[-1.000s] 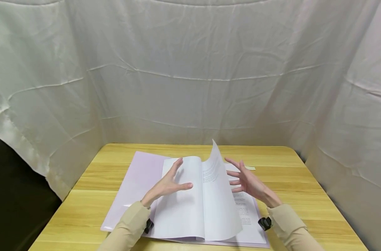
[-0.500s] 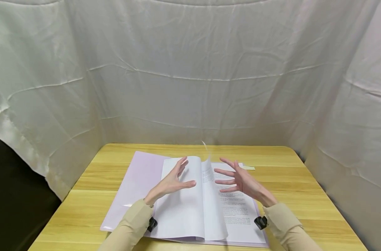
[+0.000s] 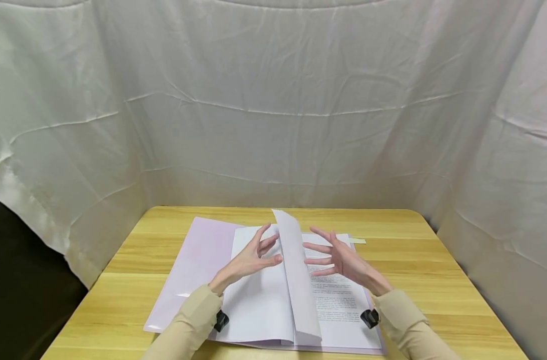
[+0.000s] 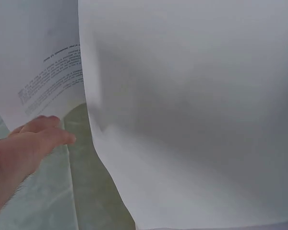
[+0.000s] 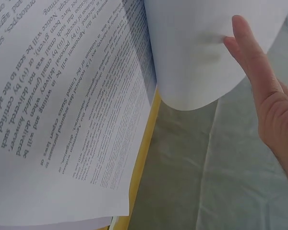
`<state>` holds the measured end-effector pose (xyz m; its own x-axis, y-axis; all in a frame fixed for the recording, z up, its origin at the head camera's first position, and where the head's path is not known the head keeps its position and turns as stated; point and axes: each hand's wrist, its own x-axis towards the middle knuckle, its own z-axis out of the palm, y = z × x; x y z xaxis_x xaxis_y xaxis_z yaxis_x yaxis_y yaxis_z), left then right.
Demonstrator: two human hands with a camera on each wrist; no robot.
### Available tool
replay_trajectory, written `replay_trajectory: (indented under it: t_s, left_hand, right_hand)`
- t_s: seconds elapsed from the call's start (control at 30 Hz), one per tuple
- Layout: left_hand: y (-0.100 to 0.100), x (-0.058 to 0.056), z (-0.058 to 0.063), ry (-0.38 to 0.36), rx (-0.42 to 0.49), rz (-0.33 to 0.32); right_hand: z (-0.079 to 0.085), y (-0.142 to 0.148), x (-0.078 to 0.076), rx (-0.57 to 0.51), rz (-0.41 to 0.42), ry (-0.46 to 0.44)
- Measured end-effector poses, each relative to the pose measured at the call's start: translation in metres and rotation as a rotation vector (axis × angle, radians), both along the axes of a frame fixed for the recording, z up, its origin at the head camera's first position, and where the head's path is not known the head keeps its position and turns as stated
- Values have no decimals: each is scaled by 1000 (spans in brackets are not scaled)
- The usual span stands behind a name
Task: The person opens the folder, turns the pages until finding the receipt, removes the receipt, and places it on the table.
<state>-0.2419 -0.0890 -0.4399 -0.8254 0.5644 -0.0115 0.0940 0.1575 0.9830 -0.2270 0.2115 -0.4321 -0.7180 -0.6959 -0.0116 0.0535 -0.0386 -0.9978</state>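
A lilac folder (image 3: 201,260) lies open on the table, a stack of white paper inside it. One loose sheet (image 3: 300,285) stands upright and curved near the middle, between the two hands. To its left is a blank page (image 3: 255,312); to its right, a printed page (image 3: 338,300) with lines of text. My left hand (image 3: 245,261) hovers over the blank page, fingers and thumb apart, tips close to the standing sheet. On the other side, my right hand (image 3: 347,262) has its fingers spread, fingertips right at that sheet. In the right wrist view, the right hand (image 5: 266,88) overlaps the curled sheet.
A pale yellow-green tab (image 3: 357,241) sticks out past the top right of the pages. The wooden table (image 3: 440,300) extends on both sides of the folder. Grey-white cloth (image 3: 273,125) hangs around the back and sides.
The standing sheet has swung from the right toward the left, uncovering more of the printed page. My right hand has moved left, and my left hand slightly right.
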Motion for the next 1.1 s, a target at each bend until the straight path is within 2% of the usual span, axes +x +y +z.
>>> replay_trajectory:
  t_s: [0.1,0.37,0.63,0.93,1.1]
  left_hand:
    - [2,-1,0,0,-8,12]
    - [4,0,-1,-7,-62,126]
    - [4,-1,-5,-72,-14,178]
    - [-2,-2,-12,-52,-136,377]
    - [-9,-4,-16,-70,-146,407]
  right_hand:
    - [0,-3,0,7,-7,-3]
    - [-1,-7,0,25,-15,5]
    - [-3,-6,0,15,-25,21]
    - [-12,5,-5,40,-70,72]
    - [-17,14,-9,89,-106,99]
